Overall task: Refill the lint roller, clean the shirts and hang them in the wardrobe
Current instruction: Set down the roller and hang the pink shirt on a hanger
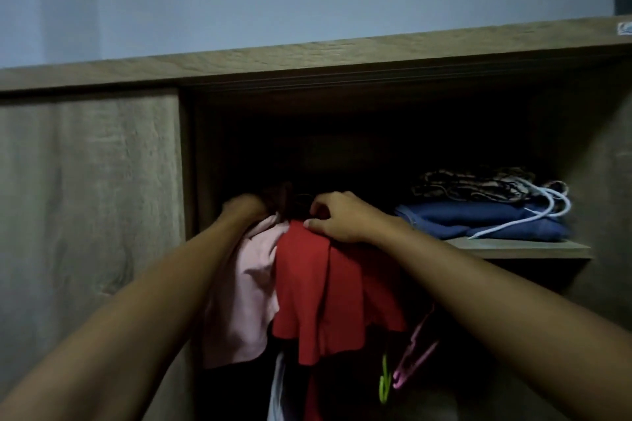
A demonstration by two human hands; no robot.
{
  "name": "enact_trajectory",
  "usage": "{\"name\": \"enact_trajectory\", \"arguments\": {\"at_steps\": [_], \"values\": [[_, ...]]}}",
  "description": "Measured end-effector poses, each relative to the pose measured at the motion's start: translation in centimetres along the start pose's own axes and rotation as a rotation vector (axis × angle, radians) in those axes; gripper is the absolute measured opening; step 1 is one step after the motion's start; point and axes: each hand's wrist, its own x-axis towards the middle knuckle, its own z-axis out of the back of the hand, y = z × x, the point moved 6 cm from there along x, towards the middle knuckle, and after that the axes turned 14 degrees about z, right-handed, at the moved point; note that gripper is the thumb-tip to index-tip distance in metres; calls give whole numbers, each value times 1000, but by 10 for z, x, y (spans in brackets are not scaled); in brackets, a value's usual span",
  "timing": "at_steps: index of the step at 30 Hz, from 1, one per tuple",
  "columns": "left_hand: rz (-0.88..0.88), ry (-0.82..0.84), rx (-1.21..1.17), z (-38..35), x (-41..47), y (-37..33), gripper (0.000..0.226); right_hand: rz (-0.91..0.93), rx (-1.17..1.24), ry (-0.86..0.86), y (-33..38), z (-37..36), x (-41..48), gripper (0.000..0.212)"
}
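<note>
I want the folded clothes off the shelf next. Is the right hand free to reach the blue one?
Probably not yet: the right hand is pinching the red shirt top. Otherwise nothing blocks the blue folded garment beside it.

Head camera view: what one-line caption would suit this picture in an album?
Both hands, left hand and right hand, reach into the wardrobe at the top of a red shirt beside a pink shirt.

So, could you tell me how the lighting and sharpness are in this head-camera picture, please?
Head view: dim overall, the wardrobe interior above the red shirt nearly black, so any rail or hanger hook is lost; the left hand is soft and half in shadow; the right hand is clearer; straight edges bow from the wide-angle lens.
</note>
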Motion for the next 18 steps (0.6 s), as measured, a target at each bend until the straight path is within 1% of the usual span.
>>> {"name": "enact_trajectory", "arguments": {"at_steps": [1,2,3,4,7,8,10,12,14,16,18], "values": [[28,-62,44,10,-22,3,57,5,-5,21,4,-10,0,36],[-20,-159,37,18,-28,-1,48,5,-14,28,7,-18,-1,36],[-40,-225,5,29,-43,-3,46,0,-26,20,8,-24,-3,36],[-44,-284,-41,39,-47,-4,48,-6,-33,-2,8,-27,-5,37],[-120,-445,-381,75,-64,-6,57,-46,0,-45,1,-23,-6,42],[-149,-520,-489,88,-74,-5,54,-59,26,-58,-1,-20,-4,48],[-241,-613,-593,104,-98,-3,43,-80,90,-96,2,-14,-2,61],[-381,-647,-624,109,-119,3,29,-96,122,-104,8,-12,0,64],[-519,-642,-684,110,-135,14,15,-87,63,-56,16,-12,2,58],[-612,-631,-764,114,-154,26,3,-87,-5,-1,16,-17,6,52],[-686,-653,-767,115,-172,36,7,-112,-6,-4,13,-20,7,45]]}}
